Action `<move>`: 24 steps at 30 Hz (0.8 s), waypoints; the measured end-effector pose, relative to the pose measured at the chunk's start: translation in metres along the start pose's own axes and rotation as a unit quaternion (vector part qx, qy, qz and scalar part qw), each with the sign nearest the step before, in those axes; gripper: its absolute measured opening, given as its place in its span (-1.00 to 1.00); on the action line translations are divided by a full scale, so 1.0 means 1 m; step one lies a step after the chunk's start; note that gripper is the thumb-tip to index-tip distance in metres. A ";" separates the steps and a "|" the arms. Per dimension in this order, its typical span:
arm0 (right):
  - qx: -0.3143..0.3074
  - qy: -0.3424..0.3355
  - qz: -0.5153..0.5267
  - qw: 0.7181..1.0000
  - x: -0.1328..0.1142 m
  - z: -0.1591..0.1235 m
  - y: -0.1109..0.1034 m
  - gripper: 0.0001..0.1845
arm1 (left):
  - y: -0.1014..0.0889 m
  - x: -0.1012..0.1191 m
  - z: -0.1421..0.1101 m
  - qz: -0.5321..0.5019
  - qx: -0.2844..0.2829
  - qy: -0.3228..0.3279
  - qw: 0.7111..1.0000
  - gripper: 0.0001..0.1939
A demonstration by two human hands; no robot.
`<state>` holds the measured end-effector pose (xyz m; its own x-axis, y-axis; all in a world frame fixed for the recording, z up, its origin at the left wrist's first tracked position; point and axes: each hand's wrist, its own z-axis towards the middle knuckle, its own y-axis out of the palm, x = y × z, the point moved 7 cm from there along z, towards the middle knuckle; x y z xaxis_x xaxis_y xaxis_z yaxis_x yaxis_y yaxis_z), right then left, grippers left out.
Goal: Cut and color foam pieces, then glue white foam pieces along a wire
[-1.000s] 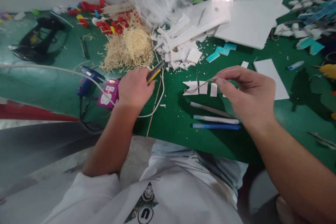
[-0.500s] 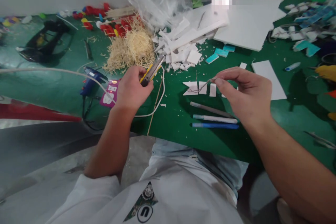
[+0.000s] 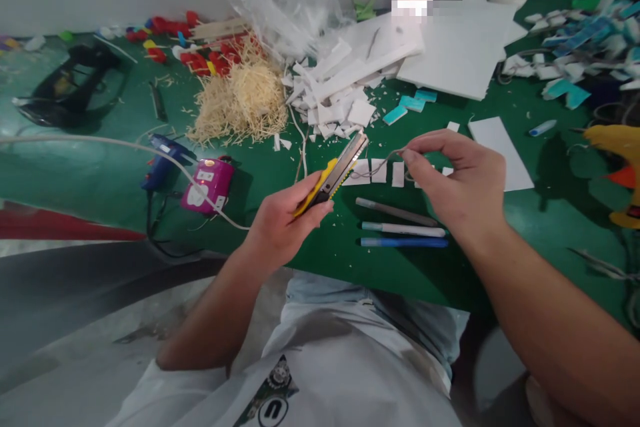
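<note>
My left hand (image 3: 287, 217) is closed around a yellow and black utility knife (image 3: 333, 177), its metal end pointing up and to the right above the table. Between thumb and fingertips, my right hand (image 3: 457, 173) pinches a thin grey string (image 3: 387, 159), which hangs in a curve to the left. Under the string lies a row of small white foam pieces (image 3: 379, 171), partly covered by my right hand. Just below the row are a grey pen (image 3: 395, 211), a white pen (image 3: 403, 229) and a blue pen (image 3: 404, 242), side by side.
A purple power socket block (image 3: 207, 187) and a blue glue gun (image 3: 165, 159) sit at left, with a white cable across them. Wood shavings (image 3: 257, 93), white foam scraps (image 3: 345, 110) and foam sheets (image 3: 450, 47) fill the back. Scissors (image 3: 600, 263) lie at right.
My left hand has brought the utility knife right and toward me, away from the socket block and close to the string. The right hand still pinches the string in nearly the same place.
</note>
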<state>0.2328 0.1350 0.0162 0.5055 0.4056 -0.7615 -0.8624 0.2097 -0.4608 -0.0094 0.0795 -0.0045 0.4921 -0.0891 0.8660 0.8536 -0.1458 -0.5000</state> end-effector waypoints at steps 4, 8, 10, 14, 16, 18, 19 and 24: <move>-0.002 -0.006 -0.007 1.000 0.000 0.000 0.000 -0.88 | 0.007 0.004 -0.007 0.066 -0.029 -0.008 0.997 -0.69; -0.005 -0.033 -0.025 0.999 -0.003 -0.001 0.000 -0.88 | 0.014 0.012 -0.013 0.154 -0.021 0.060 0.986 -0.61; -0.007 -0.056 -0.034 0.998 -0.006 -0.002 0.000 -0.89 | 0.015 0.014 -0.014 0.192 -0.005 0.083 0.978 -0.54; -0.018 -0.097 -0.049 0.994 -0.011 -0.004 0.003 -0.89 | 0.017 0.015 -0.016 0.245 0.006 0.111 0.963 -0.49; -0.021 -0.099 -0.053 0.993 -0.013 -0.004 0.004 -0.90 | 0.017 0.016 -0.015 0.258 0.009 0.120 0.959 -0.49; -0.023 -0.086 -0.048 0.995 -0.013 -0.003 0.003 -0.92 | 0.016 0.018 -0.015 0.266 0.017 0.125 0.956 -0.49; -0.025 -0.073 -0.041 0.996 -0.012 -0.003 0.003 -0.93 | 0.016 0.019 -0.014 0.268 0.020 0.128 0.955 -0.49; -0.033 0.030 0.029 0.999 -0.004 -0.003 0.003 -0.92 | 0.017 0.024 -0.014 0.259 0.041 0.144 0.954 -0.55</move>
<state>0.2285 0.1316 0.0167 0.4564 0.3608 -0.8133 -0.8880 0.1268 -0.4421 0.0145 0.0610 0.0078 0.7946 -0.3961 0.4601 0.5251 0.0679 -0.8483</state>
